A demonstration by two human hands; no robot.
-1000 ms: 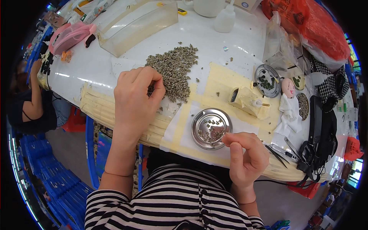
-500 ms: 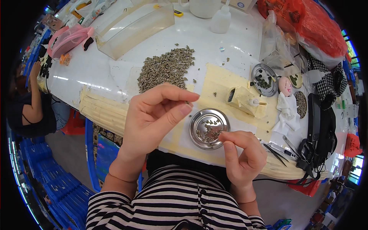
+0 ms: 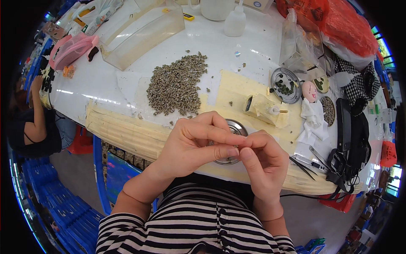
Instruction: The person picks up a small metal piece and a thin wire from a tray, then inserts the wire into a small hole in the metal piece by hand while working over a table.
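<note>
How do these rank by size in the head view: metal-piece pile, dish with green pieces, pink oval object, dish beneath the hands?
1. Metal-piece pile
2. Dish with green pieces and nearer dish: unsure which is larger, since left hand and right hand partly hide the latter
3. Pink oval object

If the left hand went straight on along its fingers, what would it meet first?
The right hand, at its fingertips; the left hand touches or nearly touches them, though depth is unclear.
</note>
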